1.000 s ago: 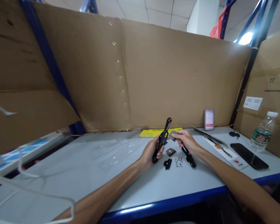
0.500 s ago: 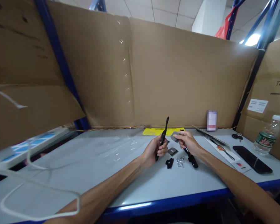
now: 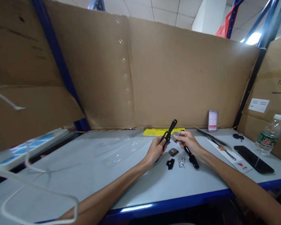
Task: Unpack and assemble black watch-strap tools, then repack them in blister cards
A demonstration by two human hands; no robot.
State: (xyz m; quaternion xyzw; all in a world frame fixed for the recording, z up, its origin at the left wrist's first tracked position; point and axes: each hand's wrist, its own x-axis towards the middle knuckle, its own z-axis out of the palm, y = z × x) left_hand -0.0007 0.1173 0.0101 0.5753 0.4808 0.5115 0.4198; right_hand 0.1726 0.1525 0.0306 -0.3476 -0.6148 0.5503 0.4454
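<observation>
My left hand [image 3: 154, 149] is closed around a black spokeshave body [image 3: 171, 126], tilted with its upper handle leaning right. Close beside it, my right hand [image 3: 189, 142] pinches a small flat grey blade [image 3: 174, 136] between thumb and fingers. I cannot tell whether the blade touches the spokeshave. On the table below lie a second metal blade [image 3: 173, 152], a black cap plate [image 3: 170, 164] and several silver screws [image 3: 181, 162]. Under my right hand rests another black spokeshave [image 3: 192, 160], partly covered.
Behind the hands lies a yellow printed sheet [image 3: 152, 132]. To the right are a packaged tool on a card [image 3: 224, 153], a black phone [image 3: 254, 159], keys [image 3: 238, 136] and a bottle [image 3: 267, 137]. A white cable [image 3: 39, 186] loops at front left. Cardboard [image 3: 166, 75] walls the back.
My left hand has turned the spokeshave, so its upper handle leans right and its broad side shows more. My right hand keeps its pinch on the blade in nearly the same place.
</observation>
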